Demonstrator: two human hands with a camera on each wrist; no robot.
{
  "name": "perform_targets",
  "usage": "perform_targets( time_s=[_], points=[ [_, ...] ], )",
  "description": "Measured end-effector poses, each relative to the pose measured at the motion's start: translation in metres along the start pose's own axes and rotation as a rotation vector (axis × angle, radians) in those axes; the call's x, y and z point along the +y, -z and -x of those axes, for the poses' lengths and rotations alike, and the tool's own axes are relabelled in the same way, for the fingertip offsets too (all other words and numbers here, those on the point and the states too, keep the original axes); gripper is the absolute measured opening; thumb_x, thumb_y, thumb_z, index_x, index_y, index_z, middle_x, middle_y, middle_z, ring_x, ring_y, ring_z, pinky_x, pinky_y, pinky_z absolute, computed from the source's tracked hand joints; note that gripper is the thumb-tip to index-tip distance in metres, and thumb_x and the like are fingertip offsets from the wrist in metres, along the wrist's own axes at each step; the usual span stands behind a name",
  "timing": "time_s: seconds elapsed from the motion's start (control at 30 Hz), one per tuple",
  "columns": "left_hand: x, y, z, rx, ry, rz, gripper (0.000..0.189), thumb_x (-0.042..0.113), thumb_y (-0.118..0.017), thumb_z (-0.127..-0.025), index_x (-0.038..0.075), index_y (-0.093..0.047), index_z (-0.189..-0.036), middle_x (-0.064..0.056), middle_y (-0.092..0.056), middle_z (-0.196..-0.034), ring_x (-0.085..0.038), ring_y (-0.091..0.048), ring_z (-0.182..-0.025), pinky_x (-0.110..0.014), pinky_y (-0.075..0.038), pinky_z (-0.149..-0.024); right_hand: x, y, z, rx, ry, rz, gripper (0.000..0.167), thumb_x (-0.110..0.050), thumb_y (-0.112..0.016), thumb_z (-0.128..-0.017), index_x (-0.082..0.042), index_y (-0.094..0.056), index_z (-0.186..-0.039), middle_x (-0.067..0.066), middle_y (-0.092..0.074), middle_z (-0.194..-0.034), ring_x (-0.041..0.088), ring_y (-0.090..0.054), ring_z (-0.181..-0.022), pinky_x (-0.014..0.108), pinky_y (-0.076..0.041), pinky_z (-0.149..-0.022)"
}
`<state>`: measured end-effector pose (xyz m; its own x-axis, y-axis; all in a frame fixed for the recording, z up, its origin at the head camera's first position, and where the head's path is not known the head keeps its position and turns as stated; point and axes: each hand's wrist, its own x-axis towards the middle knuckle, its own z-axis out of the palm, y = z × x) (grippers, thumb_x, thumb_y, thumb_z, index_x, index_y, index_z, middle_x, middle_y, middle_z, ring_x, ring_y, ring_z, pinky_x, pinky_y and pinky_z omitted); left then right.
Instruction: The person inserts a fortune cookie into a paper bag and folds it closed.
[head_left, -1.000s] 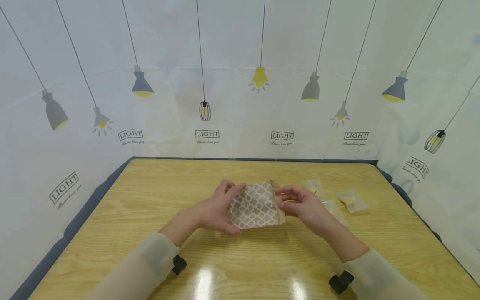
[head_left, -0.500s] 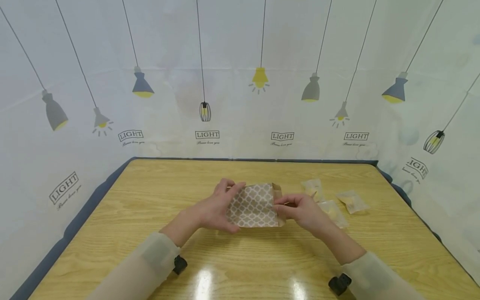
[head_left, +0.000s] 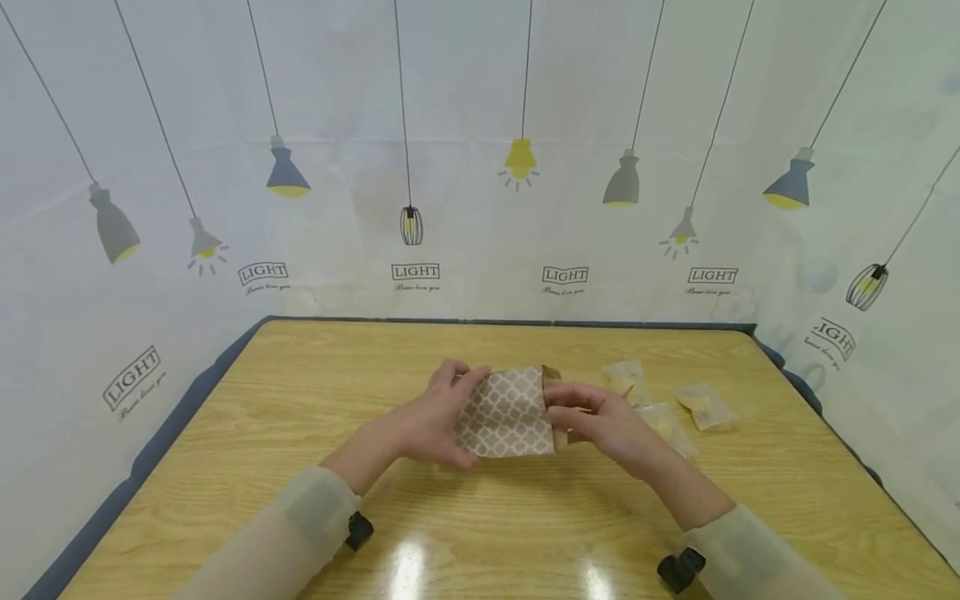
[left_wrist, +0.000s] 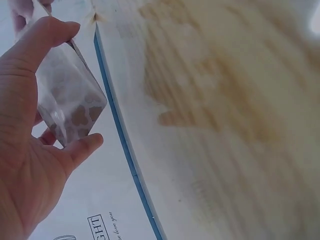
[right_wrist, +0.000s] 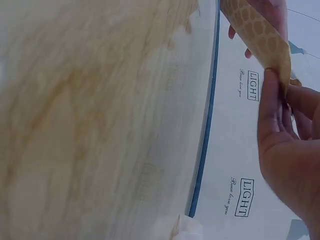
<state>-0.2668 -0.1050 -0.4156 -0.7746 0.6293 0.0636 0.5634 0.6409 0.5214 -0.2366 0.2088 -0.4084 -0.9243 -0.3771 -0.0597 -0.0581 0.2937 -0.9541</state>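
A paper bag (head_left: 506, 412) with a brown-and-white lattice pattern lies sideways between my hands, a little above the table in the head view. My left hand (head_left: 431, 423) grips its left end, thumb along the near side and fingers at the far side. At the bag's right end, where plain brown paper shows, my right hand (head_left: 615, 427) pinches the edge of the mouth between thumb and fingers. The right wrist view shows the bag (right_wrist: 260, 37) with the right fingertips at its rim. What is inside the bag is hidden.
Three small translucent packets with yellowish contents lie right of the bag: a far packet (head_left: 624, 377), a near packet (head_left: 666, 427) and a right-hand packet (head_left: 707, 405). The wooden table (head_left: 337, 367) ends at a printed white backdrop (head_left: 480, 225).
My right hand has shifted its fingers about the bag's mouth, closing to a pinch and then spreading slightly along the rim. The left hand keeps its hold, and the packets stay put.
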Motion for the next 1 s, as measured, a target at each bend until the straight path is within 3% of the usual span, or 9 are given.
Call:
perform_targets(
  time_s=[0.13, 0.23, 0.33, 0.43, 0.5, 0.6, 0.8, 1.0],
  points=[
    [-0.003, -0.001, 0.0, 0.018, -0.013, 0.043, 0.123, 0.022, -0.1, -0.067, 0.019, -0.029, -0.168, -0.015, -0.03, -0.154, -0.03, -0.042, -0.14, -0.048, -0.052, -0.119, -0.001, 0.002, 0.0, -0.014, 0.013, -0.041, 0.046, -0.018, -0.067, -0.11, -0.006, -0.062, -0.154, 0.02, -0.059, -0.158, 0.014, -0.071, -0.114, 0.03, -0.063, -0.095],
    [-0.004, -0.001, 0.0, 0.016, -0.021, 0.061, 0.12, 0.023, -0.099, -0.068, 0.019, -0.029, -0.165, -0.014, -0.03, -0.152, -0.029, -0.043, -0.139, -0.048, -0.051, -0.12, -0.003, 0.002, 0.001, -0.012, 0.02, -0.042, 0.044, -0.02, -0.066, -0.111, -0.004, -0.064, -0.152, 0.02, -0.059, -0.159, 0.013, -0.07, -0.117, 0.03, -0.061, -0.097],
    [-0.004, -0.001, 0.0, 0.021, -0.01, 0.066, 0.121, 0.024, -0.1, -0.069, 0.019, -0.029, -0.166, -0.015, -0.03, -0.154, -0.03, -0.043, -0.139, -0.05, -0.05, -0.121, -0.003, 0.0, 0.002, -0.007, 0.012, 0.021, 0.038, -0.027, -0.069, -0.109, -0.004, -0.071, -0.14, 0.017, -0.068, -0.146, 0.017, -0.07, -0.115, 0.038, -0.063, -0.098],
    [-0.003, -0.001, 0.0, 0.032, 0.006, 0.063, 0.123, 0.023, -0.102, -0.068, 0.019, -0.029, -0.167, -0.015, -0.03, -0.155, -0.03, -0.043, -0.14, -0.051, -0.05, -0.122, -0.004, -0.003, 0.002, -0.004, 0.006, 0.093, 0.034, -0.032, -0.074, -0.107, -0.006, -0.077, -0.128, 0.013, -0.074, -0.123, 0.021, -0.07, -0.103, 0.045, -0.065, -0.093],
    [-0.002, -0.001, -0.001, 0.032, 0.01, 0.048, 0.125, 0.024, -0.102, -0.068, 0.018, -0.028, -0.168, -0.015, -0.03, -0.156, -0.031, -0.042, -0.141, -0.05, -0.049, -0.122, -0.004, -0.006, 0.002, 0.009, 0.0, 0.119, 0.031, -0.033, -0.077, -0.105, -0.008, -0.078, -0.123, 0.008, -0.075, -0.111, 0.021, -0.069, -0.097, 0.043, -0.064, -0.089],
    [-0.002, -0.003, -0.002, 0.015, 0.01, 0.012, 0.13, 0.027, -0.103, -0.069, 0.018, -0.024, -0.172, -0.014, -0.027, -0.161, -0.032, -0.037, -0.147, -0.05, -0.048, -0.124, -0.006, -0.009, 0.002, 0.013, 0.002, 0.059, 0.03, -0.029, -0.075, -0.106, -0.004, -0.079, -0.122, 0.003, -0.074, -0.105, 0.018, -0.066, -0.093, 0.035, -0.061, -0.085],
    [0.002, -0.006, -0.003, -0.005, -0.013, -0.029, 0.138, 0.03, -0.103, -0.068, 0.016, -0.017, -0.175, -0.015, -0.025, -0.167, -0.035, -0.031, -0.154, -0.052, -0.046, -0.125, -0.01, -0.012, 0.002, -0.074, -0.016, -0.128, 0.027, -0.023, -0.069, -0.11, -0.003, -0.077, -0.127, -0.004, -0.072, -0.116, 0.014, -0.067, -0.102, 0.028, -0.059, -0.087],
    [0.004, -0.004, -0.001, 0.005, 0.006, 0.012, 0.138, 0.026, -0.103, -0.067, 0.016, -0.018, -0.174, -0.018, -0.028, -0.164, -0.036, -0.04, -0.146, -0.053, -0.05, -0.121, -0.015, -0.012, 0.004, -0.045, -0.01, -0.102, 0.039, -0.031, -0.061, -0.114, -0.006, -0.07, -0.143, 0.006, -0.069, -0.144, 0.016, -0.067, -0.113, 0.033, -0.062, -0.093]
  ],
)
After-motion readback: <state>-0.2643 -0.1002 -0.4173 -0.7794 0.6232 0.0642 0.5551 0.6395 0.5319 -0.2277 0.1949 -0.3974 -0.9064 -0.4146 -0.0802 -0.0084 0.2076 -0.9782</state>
